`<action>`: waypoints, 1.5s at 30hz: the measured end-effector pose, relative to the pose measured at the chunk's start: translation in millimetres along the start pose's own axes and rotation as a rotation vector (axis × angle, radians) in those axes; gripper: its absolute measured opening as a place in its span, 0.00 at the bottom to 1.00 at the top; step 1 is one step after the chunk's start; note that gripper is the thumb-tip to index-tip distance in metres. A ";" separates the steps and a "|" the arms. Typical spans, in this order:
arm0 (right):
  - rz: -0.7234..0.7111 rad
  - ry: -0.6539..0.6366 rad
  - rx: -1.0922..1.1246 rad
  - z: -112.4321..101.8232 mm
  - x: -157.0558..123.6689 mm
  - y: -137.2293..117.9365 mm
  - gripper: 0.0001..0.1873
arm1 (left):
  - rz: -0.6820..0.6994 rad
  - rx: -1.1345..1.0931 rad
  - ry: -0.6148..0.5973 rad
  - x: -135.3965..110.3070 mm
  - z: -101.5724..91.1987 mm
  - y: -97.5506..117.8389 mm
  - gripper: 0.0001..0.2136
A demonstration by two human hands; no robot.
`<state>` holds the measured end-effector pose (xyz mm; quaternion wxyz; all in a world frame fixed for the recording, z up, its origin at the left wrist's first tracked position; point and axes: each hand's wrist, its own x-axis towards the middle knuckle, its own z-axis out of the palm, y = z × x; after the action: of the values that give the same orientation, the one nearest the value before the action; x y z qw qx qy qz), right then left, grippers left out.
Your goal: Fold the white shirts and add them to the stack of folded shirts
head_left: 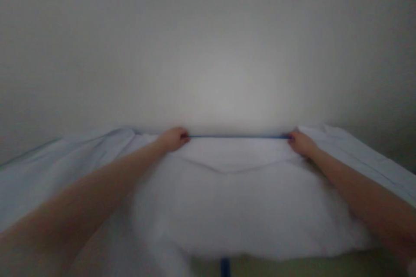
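Note:
A large white cloth (234, 207), which looks like a bed sheet, hangs between my two outstretched arms and spreads out to both sides. My left hand (177, 138) is closed on its far edge, left of the middle. On the right, my right hand (300, 143) pinches the same edge. Between the hands the edge is pulled straight, and a thin blue line (238, 137) runs along it. Shallow folds sag below the edge. The fingertips are partly hidden and blurred.
A plain grey wall (227, 52) rises just behind the cloth's far edge. At the bottom, below the cloth, a greenish-brown surface (276, 268) shows with a dark blue strip (225, 267) on it. More white cloth (367, 156) lies to the right.

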<state>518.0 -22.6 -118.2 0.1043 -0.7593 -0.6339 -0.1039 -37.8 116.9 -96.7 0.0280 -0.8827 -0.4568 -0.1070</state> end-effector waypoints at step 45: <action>-0.597 -0.107 -0.095 -91.6 -262.3 -82.2 0.27 | 0.272 -0.150 -0.137 -303.3 -52.4 -13.7 0.18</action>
<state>388.9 -281.6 -104.4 -0.0001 -0.5479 -0.8280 -0.1193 -227.2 -125.7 -111.2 -0.0551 -0.9412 -0.3245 -0.0758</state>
